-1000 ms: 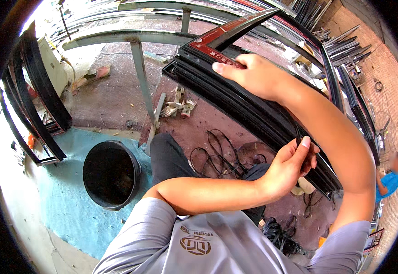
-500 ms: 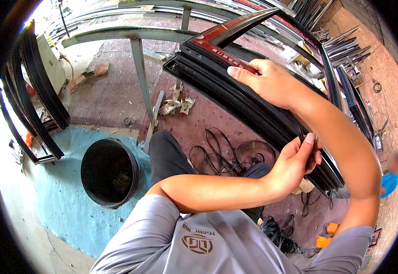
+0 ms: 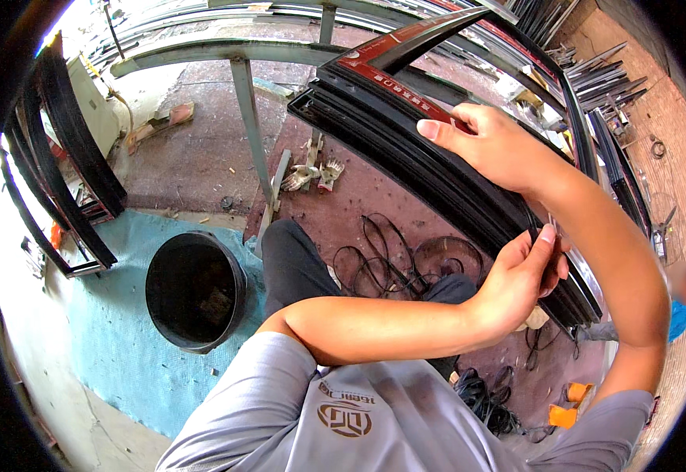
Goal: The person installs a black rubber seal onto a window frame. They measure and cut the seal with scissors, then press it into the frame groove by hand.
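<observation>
A black metal window frame with red protective film on its face slants across the upper right, resting on a grey metal stand. My right hand grips its near bar, thumb on the grooved outer side and fingers over the top face. Lower along the same bar, my left hand is closed in a pinch on a thin black strip, which runs up against the frame's grooves. The left fingers and the strip's lower end are partly hidden behind the thumb.
A black bucket stands on blue matting at left, near more black frames. Pale gloves hang by the stand's leg. Black cords lie on the floor. Another person in blue is at far right.
The whole view has shifted slightly. My right hand has slid a little down along the frame's bar, and my left hand keeps its pinch beside the frame.
</observation>
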A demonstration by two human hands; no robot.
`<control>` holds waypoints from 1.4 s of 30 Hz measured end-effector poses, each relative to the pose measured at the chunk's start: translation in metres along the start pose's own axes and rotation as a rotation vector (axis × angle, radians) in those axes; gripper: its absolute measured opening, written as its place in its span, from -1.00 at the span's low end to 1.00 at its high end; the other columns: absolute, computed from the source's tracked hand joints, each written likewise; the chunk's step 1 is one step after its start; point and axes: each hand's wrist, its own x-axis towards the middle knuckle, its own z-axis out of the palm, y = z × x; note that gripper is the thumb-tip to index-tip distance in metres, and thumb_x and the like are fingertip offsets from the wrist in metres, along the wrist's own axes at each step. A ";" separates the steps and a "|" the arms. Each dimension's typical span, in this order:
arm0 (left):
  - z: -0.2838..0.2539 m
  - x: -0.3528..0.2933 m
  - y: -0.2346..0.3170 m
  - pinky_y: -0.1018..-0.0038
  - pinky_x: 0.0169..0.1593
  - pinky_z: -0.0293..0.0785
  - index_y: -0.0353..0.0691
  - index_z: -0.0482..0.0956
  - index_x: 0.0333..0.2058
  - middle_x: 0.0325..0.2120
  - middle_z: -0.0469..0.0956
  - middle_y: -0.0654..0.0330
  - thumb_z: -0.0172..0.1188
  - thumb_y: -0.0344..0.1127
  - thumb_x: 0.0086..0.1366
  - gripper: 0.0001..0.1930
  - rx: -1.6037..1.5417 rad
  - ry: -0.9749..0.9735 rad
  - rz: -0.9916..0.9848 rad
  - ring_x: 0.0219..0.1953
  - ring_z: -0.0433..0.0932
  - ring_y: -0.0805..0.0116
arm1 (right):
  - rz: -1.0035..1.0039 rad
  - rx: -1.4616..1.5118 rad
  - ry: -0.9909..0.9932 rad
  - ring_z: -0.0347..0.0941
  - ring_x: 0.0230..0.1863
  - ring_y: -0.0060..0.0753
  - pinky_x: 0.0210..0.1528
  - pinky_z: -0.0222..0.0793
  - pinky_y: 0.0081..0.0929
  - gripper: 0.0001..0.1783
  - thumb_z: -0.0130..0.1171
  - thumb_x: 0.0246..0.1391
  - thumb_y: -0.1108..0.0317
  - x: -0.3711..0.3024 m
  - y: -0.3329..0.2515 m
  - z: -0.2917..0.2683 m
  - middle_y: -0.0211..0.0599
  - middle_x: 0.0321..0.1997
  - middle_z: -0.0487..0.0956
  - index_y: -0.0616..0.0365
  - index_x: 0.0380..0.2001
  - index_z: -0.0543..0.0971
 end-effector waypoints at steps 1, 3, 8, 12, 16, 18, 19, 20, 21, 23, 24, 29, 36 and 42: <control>0.000 -0.001 0.000 0.62 -0.42 0.26 -0.19 0.49 -0.19 -0.48 0.50 0.34 -0.15 0.01 0.57 -0.60 -0.009 0.004 -0.004 -0.51 0.32 0.60 | 0.008 0.017 -0.028 0.36 -0.34 -0.55 -0.23 0.34 -0.48 -0.32 0.14 0.23 -0.23 -0.006 -0.001 -0.004 -0.38 -0.43 0.51 0.32 -0.17 0.60; -0.001 -0.002 0.001 0.62 -0.41 0.26 -0.19 0.49 -0.18 -0.48 0.50 0.34 -0.15 0.01 0.57 -0.61 -0.012 0.004 -0.023 -0.50 0.32 0.60 | -0.012 0.042 -0.040 0.37 -0.31 -0.56 -0.20 0.35 -0.49 -0.33 0.14 0.24 -0.22 -0.013 0.003 -0.004 -0.36 -0.41 0.53 0.32 -0.14 0.60; 0.000 0.000 -0.003 0.62 -0.41 0.26 -0.20 0.49 -0.15 -0.46 0.50 0.34 -0.15 0.00 0.57 -0.61 -0.016 -0.013 0.016 -0.49 0.33 0.60 | -0.083 -0.085 0.077 0.58 -0.25 -0.18 -0.12 0.45 -0.26 -0.19 0.12 0.16 -0.34 -0.012 0.013 0.000 0.06 -0.33 0.63 0.39 -0.16 0.59; 0.002 -0.001 -0.004 0.63 -0.41 0.26 -0.20 0.50 -0.15 -0.46 0.51 0.33 -0.16 0.00 0.57 -0.61 -0.025 -0.020 -0.009 -0.49 0.33 0.59 | -0.016 0.013 -0.046 0.44 -0.22 -0.54 -0.06 0.40 -0.48 -0.34 0.15 0.26 -0.15 -0.018 0.014 -0.006 -0.26 -0.27 0.62 0.37 -0.05 0.57; -0.001 -0.002 -0.002 0.63 -0.41 0.26 -0.20 0.50 -0.15 -0.46 0.51 0.33 -0.16 -0.01 0.57 -0.62 -0.032 -0.011 -0.010 -0.49 0.33 0.59 | -0.008 -0.052 -0.092 0.45 -0.21 -0.50 -0.08 0.40 -0.42 -0.34 0.14 0.27 -0.15 -0.032 0.019 -0.013 -0.20 -0.24 0.62 0.35 -0.01 0.52; -0.002 -0.001 -0.003 0.63 -0.41 0.26 -0.20 0.50 -0.14 -0.46 0.51 0.33 -0.16 -0.03 0.58 -0.62 -0.047 -0.030 -0.001 -0.48 0.34 0.59 | -0.043 -0.084 0.013 0.54 -0.12 -0.09 -0.02 0.43 -0.25 -0.24 0.12 0.20 -0.28 -0.038 0.025 -0.007 0.06 -0.20 0.62 0.36 -0.06 0.55; 0.000 -0.001 -0.005 0.63 -0.41 0.26 -0.20 0.50 -0.14 -0.45 0.51 0.32 -0.17 -0.03 0.58 -0.63 -0.051 -0.033 0.007 -0.48 0.34 0.59 | -0.060 -0.099 0.069 0.58 -0.08 0.11 0.02 0.44 -0.16 -0.19 0.11 0.16 -0.34 -0.041 0.028 -0.006 0.19 -0.18 0.63 0.37 -0.09 0.57; 0.002 -0.001 -0.007 0.62 -0.41 0.26 -0.20 0.50 -0.13 -0.45 0.52 0.32 -0.17 -0.04 0.58 -0.63 -0.054 -0.034 0.017 -0.48 0.34 0.59 | -0.061 -0.157 0.072 0.54 0.00 0.22 0.06 0.42 -0.11 -0.18 0.09 0.16 -0.35 -0.041 0.028 -0.008 0.23 -0.12 0.62 0.35 -0.06 0.56; 0.002 -0.001 -0.008 0.62 -0.41 0.27 -0.20 0.50 -0.13 -0.45 0.52 0.32 -0.17 -0.04 0.58 -0.63 -0.049 -0.038 0.019 -0.48 0.34 0.59 | -0.045 -0.172 0.074 0.53 -0.08 0.06 0.01 0.42 -0.18 -0.22 0.08 0.20 -0.31 -0.042 0.027 -0.008 0.14 -0.17 0.61 0.34 -0.06 0.56; 0.001 0.000 -0.010 0.60 -0.35 0.30 -0.22 0.49 -0.12 -0.42 0.54 0.29 -0.17 -0.06 0.58 -0.64 -0.048 -0.050 0.006 -0.45 0.38 0.56 | -0.014 -0.202 0.077 0.49 -0.24 -0.26 -0.09 0.40 -0.32 -0.31 0.06 0.26 -0.24 -0.043 0.024 -0.008 -0.04 -0.27 0.60 0.32 -0.08 0.55; 0.001 0.000 -0.010 0.59 -0.33 0.31 -0.23 0.49 -0.11 -0.41 0.55 0.28 -0.17 -0.07 0.58 -0.64 -0.035 -0.040 0.015 -0.43 0.39 0.55 | -0.016 -0.184 0.067 0.50 -0.23 -0.24 -0.09 0.40 -0.31 -0.30 0.07 0.26 -0.24 -0.043 0.024 -0.007 -0.03 -0.27 0.60 0.32 -0.08 0.55; -0.007 -0.032 -0.016 0.52 -0.11 0.39 -0.27 0.38 0.00 -0.28 0.54 0.22 -0.11 -0.15 0.57 -0.71 0.254 -0.073 0.105 -0.24 0.45 0.49 | -0.051 -0.142 0.067 0.54 -0.17 -0.15 -0.04 0.40 -0.26 -0.28 0.07 0.24 -0.27 -0.039 0.030 -0.006 0.00 -0.22 0.62 0.30 -0.06 0.58; -0.059 -0.091 -0.012 0.24 -0.21 0.45 -0.39 0.52 -0.12 -0.48 0.52 -0.07 -0.12 -0.09 0.56 -0.59 1.409 -0.274 -0.431 -0.35 0.55 0.00 | 0.027 -0.115 0.087 0.52 -0.22 -0.19 -0.09 0.40 -0.27 -0.21 0.10 0.14 -0.39 -0.044 0.030 -0.006 -0.05 -0.29 0.59 0.27 -0.18 0.59; -0.027 -0.061 -0.025 0.27 -0.23 0.49 -0.43 0.56 -0.29 -0.48 0.58 -0.06 -0.17 -0.01 0.57 -0.46 1.023 -0.311 -0.265 -0.43 0.55 0.08 | 0.034 -0.066 0.045 0.54 -0.18 -0.20 -0.06 0.41 -0.30 -0.21 0.12 0.14 -0.39 -0.059 0.031 -0.011 0.00 -0.25 0.60 0.26 -0.13 0.59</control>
